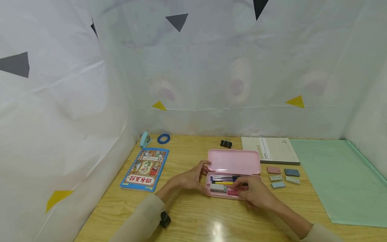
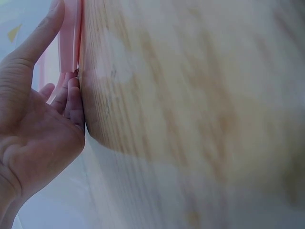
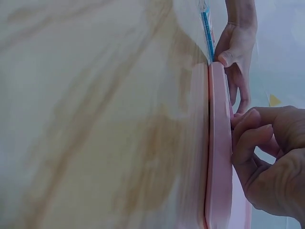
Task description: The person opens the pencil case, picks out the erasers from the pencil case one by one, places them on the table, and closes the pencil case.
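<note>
A pink pencil case (image 1: 234, 162) lies with its lid raised on the wooden table. My left hand (image 1: 191, 179) holds its left end, the thumb by the front corner and the other fingers toward the back. Inside the tray are several pens (image 1: 222, 178), a yellow one among them, and a whitish eraser (image 1: 216, 188). Beside that, my right hand (image 1: 257, 194) pinches a pinkish-red eraser (image 1: 232, 193) low in the front compartment. From the right wrist view, the case wall (image 3: 220, 152) partly hides those fingertips. In the left wrist view, the thumb lies along the case side (image 2: 69, 43).
Right of the case lie several small erasers (image 1: 273, 170), with a notebook (image 1: 279, 149) behind and a green mat (image 1: 341, 181) farther right. A black binder clip (image 1: 226, 144) sits behind. To the left are a blue booklet (image 1: 146, 169), a stapler (image 1: 145, 139) and a tape roll (image 1: 163, 138).
</note>
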`<state>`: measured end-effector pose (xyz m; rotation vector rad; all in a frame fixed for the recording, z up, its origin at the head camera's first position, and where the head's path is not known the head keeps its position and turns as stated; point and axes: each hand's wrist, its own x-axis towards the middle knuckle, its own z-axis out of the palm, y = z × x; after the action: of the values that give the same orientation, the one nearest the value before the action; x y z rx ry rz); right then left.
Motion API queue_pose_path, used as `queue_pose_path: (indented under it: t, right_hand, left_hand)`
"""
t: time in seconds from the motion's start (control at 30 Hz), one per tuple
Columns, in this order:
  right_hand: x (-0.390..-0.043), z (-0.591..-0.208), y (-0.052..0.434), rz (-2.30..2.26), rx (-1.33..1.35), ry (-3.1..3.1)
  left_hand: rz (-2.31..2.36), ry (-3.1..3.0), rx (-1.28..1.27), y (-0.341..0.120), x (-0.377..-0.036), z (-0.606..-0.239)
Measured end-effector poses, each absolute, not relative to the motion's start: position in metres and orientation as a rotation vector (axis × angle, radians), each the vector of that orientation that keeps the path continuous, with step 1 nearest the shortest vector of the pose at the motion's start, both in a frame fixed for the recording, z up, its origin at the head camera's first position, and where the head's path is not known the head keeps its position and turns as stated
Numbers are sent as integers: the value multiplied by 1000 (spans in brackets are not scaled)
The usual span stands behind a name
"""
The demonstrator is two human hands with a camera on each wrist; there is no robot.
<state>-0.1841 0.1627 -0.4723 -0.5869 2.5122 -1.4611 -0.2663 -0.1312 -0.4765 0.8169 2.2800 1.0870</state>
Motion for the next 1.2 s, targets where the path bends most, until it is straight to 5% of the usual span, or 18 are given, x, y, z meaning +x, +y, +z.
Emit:
queue_pose_path:
  t: [0.47, 1.2]
  right_hand:
    - [-180, -459, 184, -1480, -363, 2511]
    - [-168, -448, 321, -1421, -48, 2606]
  left_hand:
    - [1086, 2286, 820, -131, -267, -479]
    - [1075, 2298, 822, -131, -268, -480]
